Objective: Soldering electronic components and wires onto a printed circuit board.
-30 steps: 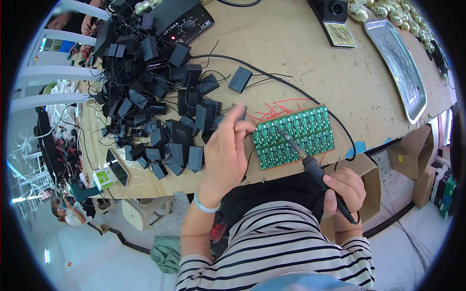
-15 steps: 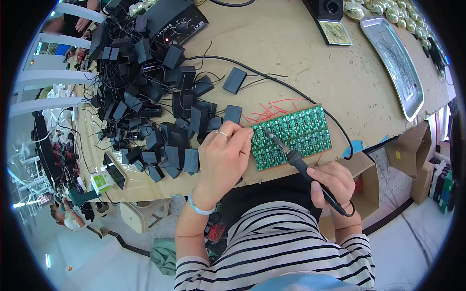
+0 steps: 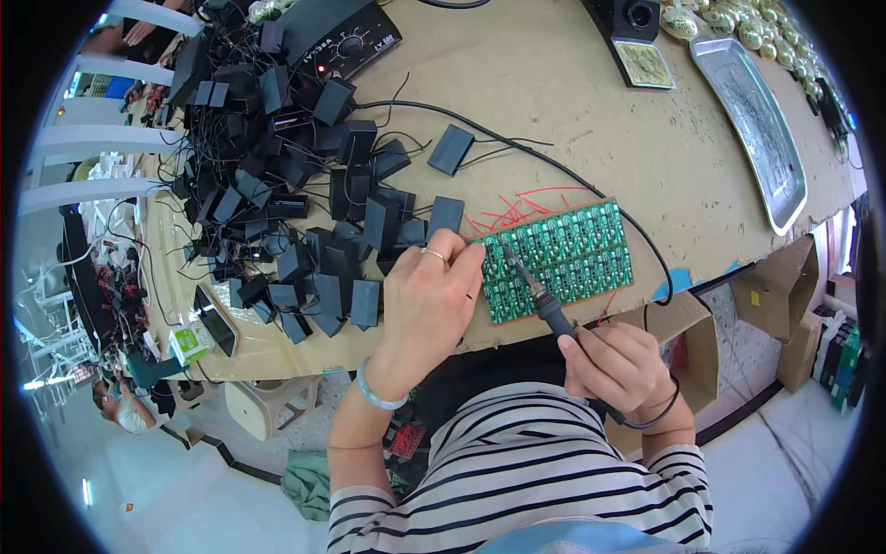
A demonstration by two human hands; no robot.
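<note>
Black control box (image 3: 341, 42): white lettering around its dial, red lamp lit; box is cut off by the upper edge of view. White-and-green packet (image 3: 187, 343) at the bench's left end carries printing too small to make out. Green circuit board panel (image 3: 600, 263) lies on the bench (image 3: 517, 83) near its front edge, in front of the person. Right hand (image 3: 623, 369) is closed around the handle of a soldering iron (image 3: 550, 309); iron slants over the panel's left half, hiding part of it, tip near the upper left corner. Tip contact cannot be told. Left hand (image 3: 429, 295) has its fingertips drawn together at that same corner; whether they pinch anything is hidden. Red wires (image 3: 506, 217) lie along the panel's far edge. Black cable (image 3: 554, 166) curves around the panel's far and right sides. Heap of wired black cases (image 3: 277, 185) crowds the left, near the left hand; individual leads tangle beyond sorting. Metal tray (image 3: 752, 138) sits far right.
</note>
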